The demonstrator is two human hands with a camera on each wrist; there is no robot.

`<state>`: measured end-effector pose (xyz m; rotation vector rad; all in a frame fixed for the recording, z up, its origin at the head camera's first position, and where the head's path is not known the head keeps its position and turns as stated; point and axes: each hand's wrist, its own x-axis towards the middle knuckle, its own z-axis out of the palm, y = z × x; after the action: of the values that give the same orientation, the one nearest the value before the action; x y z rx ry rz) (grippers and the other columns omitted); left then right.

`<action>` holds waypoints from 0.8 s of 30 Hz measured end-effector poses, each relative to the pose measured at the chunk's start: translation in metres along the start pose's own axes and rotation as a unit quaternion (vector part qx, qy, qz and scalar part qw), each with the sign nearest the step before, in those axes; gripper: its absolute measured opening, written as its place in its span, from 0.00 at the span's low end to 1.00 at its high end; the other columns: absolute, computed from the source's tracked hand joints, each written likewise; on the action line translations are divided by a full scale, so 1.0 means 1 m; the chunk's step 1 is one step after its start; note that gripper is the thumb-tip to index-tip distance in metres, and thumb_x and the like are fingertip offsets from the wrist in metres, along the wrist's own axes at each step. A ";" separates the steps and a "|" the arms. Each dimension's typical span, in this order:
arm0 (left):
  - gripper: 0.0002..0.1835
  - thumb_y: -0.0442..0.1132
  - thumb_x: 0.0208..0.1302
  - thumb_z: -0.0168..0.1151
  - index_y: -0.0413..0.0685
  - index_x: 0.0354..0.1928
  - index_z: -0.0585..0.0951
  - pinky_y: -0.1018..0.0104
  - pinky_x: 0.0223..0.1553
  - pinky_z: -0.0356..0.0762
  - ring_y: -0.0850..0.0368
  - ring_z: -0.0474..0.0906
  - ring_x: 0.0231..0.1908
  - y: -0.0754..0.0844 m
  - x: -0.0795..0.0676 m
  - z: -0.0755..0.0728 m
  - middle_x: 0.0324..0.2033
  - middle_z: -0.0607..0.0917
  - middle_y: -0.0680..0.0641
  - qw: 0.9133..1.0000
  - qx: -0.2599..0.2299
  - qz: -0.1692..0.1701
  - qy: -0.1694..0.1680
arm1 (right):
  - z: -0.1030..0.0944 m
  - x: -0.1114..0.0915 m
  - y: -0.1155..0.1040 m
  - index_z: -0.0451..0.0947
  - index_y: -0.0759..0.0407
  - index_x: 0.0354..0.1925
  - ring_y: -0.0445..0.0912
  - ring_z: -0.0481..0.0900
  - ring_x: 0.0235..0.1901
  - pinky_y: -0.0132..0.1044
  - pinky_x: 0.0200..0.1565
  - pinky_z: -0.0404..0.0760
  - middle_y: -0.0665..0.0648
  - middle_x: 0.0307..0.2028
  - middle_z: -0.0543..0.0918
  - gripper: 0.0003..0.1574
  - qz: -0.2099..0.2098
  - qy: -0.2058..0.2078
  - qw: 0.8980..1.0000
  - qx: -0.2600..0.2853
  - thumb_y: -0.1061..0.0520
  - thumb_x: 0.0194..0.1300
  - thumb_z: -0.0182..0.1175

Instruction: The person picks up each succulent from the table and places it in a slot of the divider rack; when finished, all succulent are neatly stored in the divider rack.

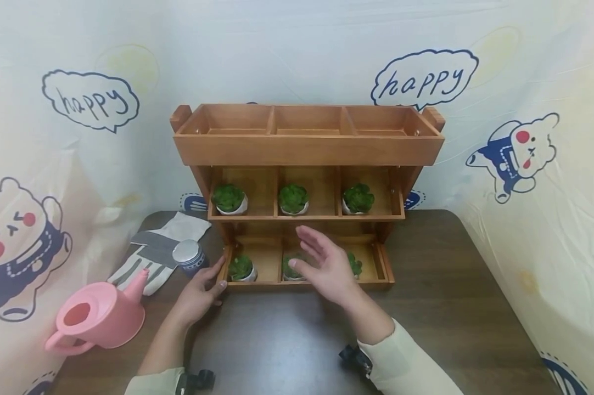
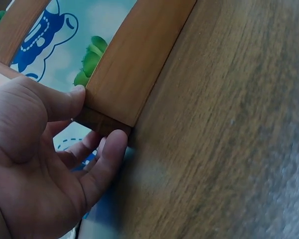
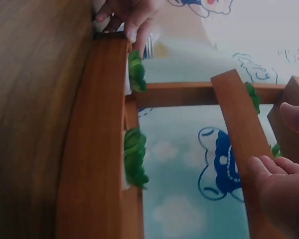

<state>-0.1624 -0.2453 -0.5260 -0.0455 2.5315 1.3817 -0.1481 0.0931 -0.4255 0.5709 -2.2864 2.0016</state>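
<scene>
A wooden three-tier shelf (image 1: 308, 151) stands on the table. My left hand (image 1: 198, 293) holds its lower front left corner, with the thumb (image 2: 78, 97) on the front board and the fingers curled by the board's end. My right hand (image 1: 329, 271) is in front of the lower tiers, fingers extended, nothing held. In the right wrist view its fingertips (image 3: 261, 167) overlap the middle tier's board; contact is unclear. Small potted succulents fill the compartments: three in the middle tier, including one at centre (image 1: 293, 198), and three in the bottom tier, two partly behind the right hand.
To the left lie a pink watering can (image 1: 101, 318), a small lidded tin (image 1: 189, 257) and grey-white gloves (image 1: 161, 247). The top tier (image 1: 309, 118) has three compartments. Behind the table (image 1: 475, 307) hangs a printed curtain (image 1: 297, 49).
</scene>
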 end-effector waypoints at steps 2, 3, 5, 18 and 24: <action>0.37 0.42 0.77 0.60 0.63 0.82 0.58 0.61 0.38 0.87 0.43 0.83 0.46 0.003 0.001 0.002 0.71 0.61 0.33 1.000 0.011 0.006 0.002 | -0.006 -0.003 0.004 0.69 0.57 0.73 0.50 0.75 0.68 0.43 0.67 0.73 0.58 0.71 0.74 0.42 -0.006 0.010 1.000 -0.002 0.62 0.64 0.73; 0.37 0.42 0.77 0.60 0.62 0.82 0.58 0.61 0.38 0.87 0.46 0.84 0.41 0.004 0.002 0.003 0.71 0.62 0.33 1.000 0.016 0.009 0.002 | -0.008 -0.005 0.005 0.70 0.57 0.73 0.50 0.75 0.68 0.41 0.67 0.74 0.58 0.70 0.75 0.42 -0.008 0.015 1.000 -0.003 0.62 0.64 0.73; 0.37 0.42 0.77 0.59 0.60 0.82 0.57 0.61 0.38 0.87 0.50 0.84 0.34 0.007 0.002 0.004 0.70 0.63 0.33 1.000 0.025 0.015 0.003 | -0.014 -0.009 0.009 0.69 0.58 0.73 0.51 0.75 0.68 0.40 0.66 0.74 0.58 0.70 0.75 0.42 -0.009 0.021 1.000 -0.006 0.62 0.64 0.73; 0.36 0.45 0.75 0.61 0.52 0.81 0.62 0.30 0.65 0.66 0.33 0.68 0.66 0.010 -0.011 0.012 0.68 0.68 0.33 0.992 0.086 0.059 0.069 | -0.047 -0.036 0.035 0.69 0.61 0.72 0.54 0.75 0.68 0.43 0.66 0.75 0.61 0.70 0.74 0.42 0.029 0.064 0.997 -0.015 0.63 0.64 0.73; 0.35 0.44 0.74 0.64 0.52 0.79 0.65 0.30 0.65 0.65 0.32 0.66 0.67 0.015 -0.018 0.018 0.67 0.68 0.34 0.985 0.092 0.080 0.122 | -0.065 -0.046 0.040 0.70 0.59 0.72 0.57 0.75 0.67 0.48 0.65 0.75 0.60 0.70 0.75 0.41 0.040 0.087 0.994 -0.055 0.61 0.64 0.74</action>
<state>-0.1430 -0.2233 -0.5184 0.0266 2.9149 1.2568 -0.1304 0.1712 -0.4660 0.2909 -2.3296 1.8596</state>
